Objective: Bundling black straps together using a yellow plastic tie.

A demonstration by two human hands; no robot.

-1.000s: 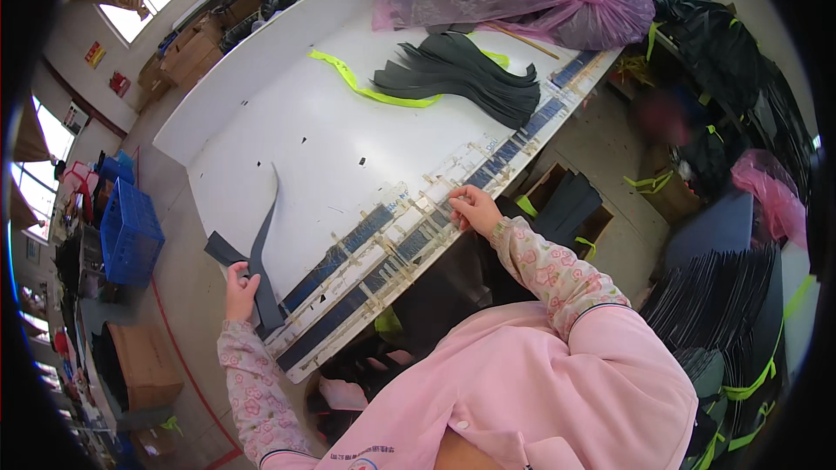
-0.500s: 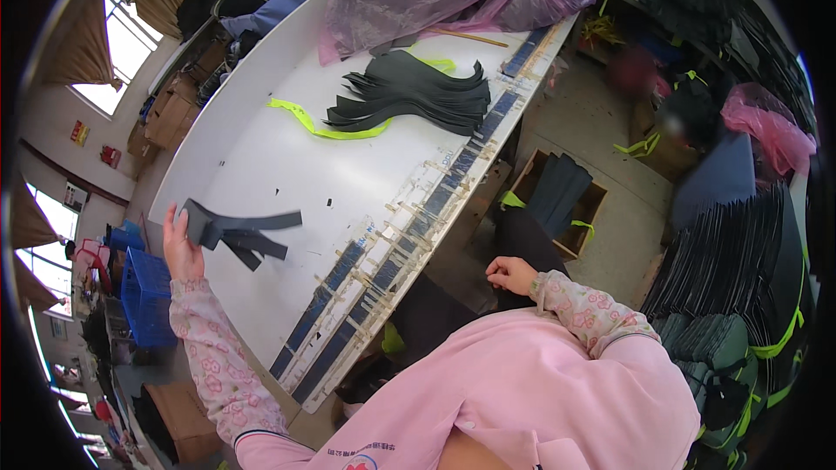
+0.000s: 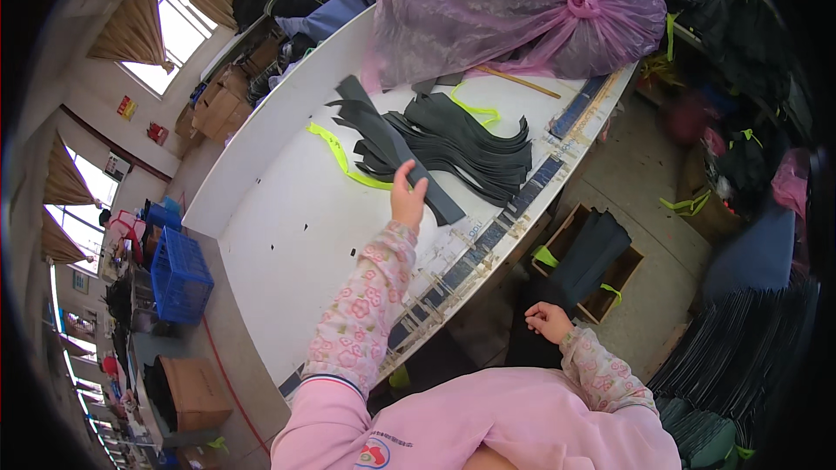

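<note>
My left hand [image 3: 407,198] grips a few long dark grey fabric strips [image 3: 446,202], held at the near left side of a fanned pile of similar strips [image 3: 475,146] on the white table [image 3: 287,296]. The held strips overlap the pile, so I cannot tell where they touch it. A bright yellow-green band [image 3: 335,153] lies beside the pile. Low on the right, my right hand [image 3: 549,322] is closed with fingers curled and nothing visible in it. It is just in front of a wooden box [image 3: 634,268] with dark strips [image 3: 592,252] in it.
A large pink translucent bag [image 3: 496,13] and a thin wooden stick [image 3: 521,81] occupy the table's far end. Taped dark bands run along its right edge. Stacked dark sheets [image 3: 740,348] stand at right. A blue crate [image 3: 181,274] and cardboard box [image 3: 193,392] are at left.
My left hand has carried the strips from the table's left side rightward to the pile. My right hand stays low and closed. The whole view has shifted.
</note>
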